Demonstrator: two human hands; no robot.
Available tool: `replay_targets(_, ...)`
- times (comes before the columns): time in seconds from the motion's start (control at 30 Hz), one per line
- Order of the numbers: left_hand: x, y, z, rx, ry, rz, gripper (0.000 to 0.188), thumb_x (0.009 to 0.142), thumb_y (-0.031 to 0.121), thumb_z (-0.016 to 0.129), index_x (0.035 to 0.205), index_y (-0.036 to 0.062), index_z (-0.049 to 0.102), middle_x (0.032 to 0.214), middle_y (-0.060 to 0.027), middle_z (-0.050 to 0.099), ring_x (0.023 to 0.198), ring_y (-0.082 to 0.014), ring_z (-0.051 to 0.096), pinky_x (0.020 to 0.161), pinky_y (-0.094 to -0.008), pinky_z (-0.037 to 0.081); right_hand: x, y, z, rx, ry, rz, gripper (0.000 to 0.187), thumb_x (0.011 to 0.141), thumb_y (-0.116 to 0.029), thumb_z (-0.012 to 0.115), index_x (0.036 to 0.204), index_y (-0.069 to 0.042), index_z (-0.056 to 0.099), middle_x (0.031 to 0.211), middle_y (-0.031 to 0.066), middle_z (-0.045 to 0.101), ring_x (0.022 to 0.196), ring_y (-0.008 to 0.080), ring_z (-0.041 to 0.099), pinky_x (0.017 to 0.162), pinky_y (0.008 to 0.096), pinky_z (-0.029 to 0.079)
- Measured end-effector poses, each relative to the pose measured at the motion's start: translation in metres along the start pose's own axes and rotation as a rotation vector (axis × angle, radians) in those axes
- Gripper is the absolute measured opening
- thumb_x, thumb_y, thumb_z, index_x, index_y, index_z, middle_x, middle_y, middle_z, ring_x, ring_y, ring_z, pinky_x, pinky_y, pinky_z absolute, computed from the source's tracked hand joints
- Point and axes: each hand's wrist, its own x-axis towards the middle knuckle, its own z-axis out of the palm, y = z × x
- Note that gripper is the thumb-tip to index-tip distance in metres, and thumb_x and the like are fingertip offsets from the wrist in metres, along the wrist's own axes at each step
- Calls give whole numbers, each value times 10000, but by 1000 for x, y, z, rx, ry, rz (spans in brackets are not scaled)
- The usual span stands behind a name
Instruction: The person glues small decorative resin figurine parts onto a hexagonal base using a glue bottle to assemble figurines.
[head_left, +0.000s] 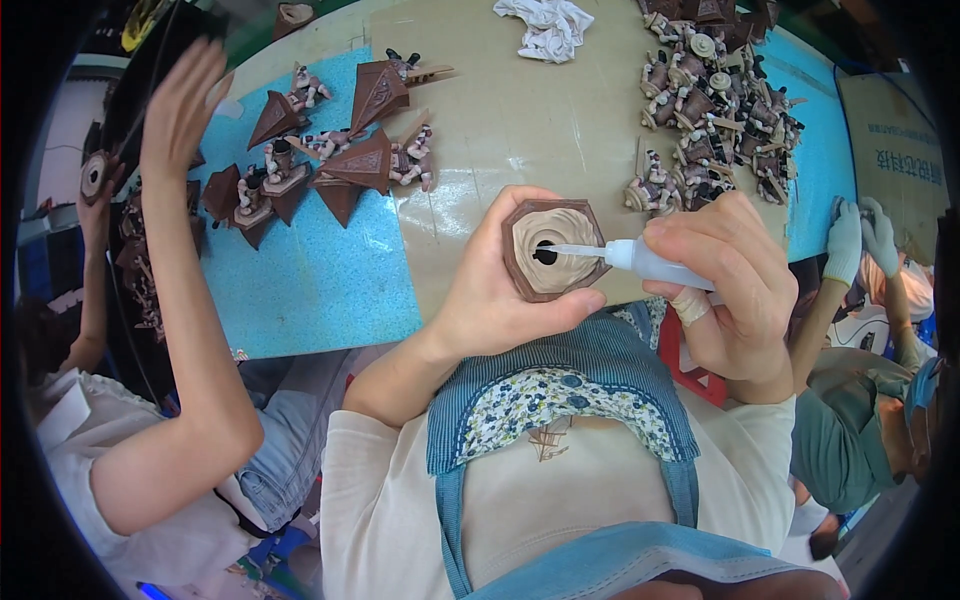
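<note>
In front of my chest, my left hand (482, 292) is closed around a brown hexagonal base (575, 228). Its upper face is a beige, swirled hollow with a dark hole in the middle. A translucent white squeeze bottle (650, 264) with a long thin nozzle is gripped in the fingers of my right hand (738, 268), lying nearly sideways. The nozzle reaches over the hollow, and its tip is at the dark hole; whether it touches the edge cannot be made out. A strip of tape wraps one right finger.
Brown pointed pieces with small figures (362, 165) lie on the blue mat (350, 285) to the left. Many figures (715, 120) are heaped at right. A crumpled white cloth (545, 28) rests far back. A co-worker's raised arm (185, 260) is at left; gloved hands (845, 242) at right.
</note>
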Motion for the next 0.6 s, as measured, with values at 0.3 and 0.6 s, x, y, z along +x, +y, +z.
replay_targets(0.3, 9, 21, -11, 443, 70, -76, 632, 667, 240, 844, 1131, -7, 492, 972, -143, 651, 901, -208, 658, 793, -323, 520, -9, 58, 20, 729, 256, 526, 274, 826, -16, 679, 1059, -6, 536, 996, 76, 616, 856, 120, 594, 742, 252, 487)
replay_targets(0.6, 9, 43, -9, 1129, 43, 102, 701, 625, 159, 858, 1193, 4, 478, 1013, -165, 633, 929, -290, 656, 773, -343, 527, 4, 128, 55, 936, 125, 359, 302, 795, 49, 628, 1091, 9, 584, 1014, 59, 640, 908, 126, 617, 808, 267, 497)
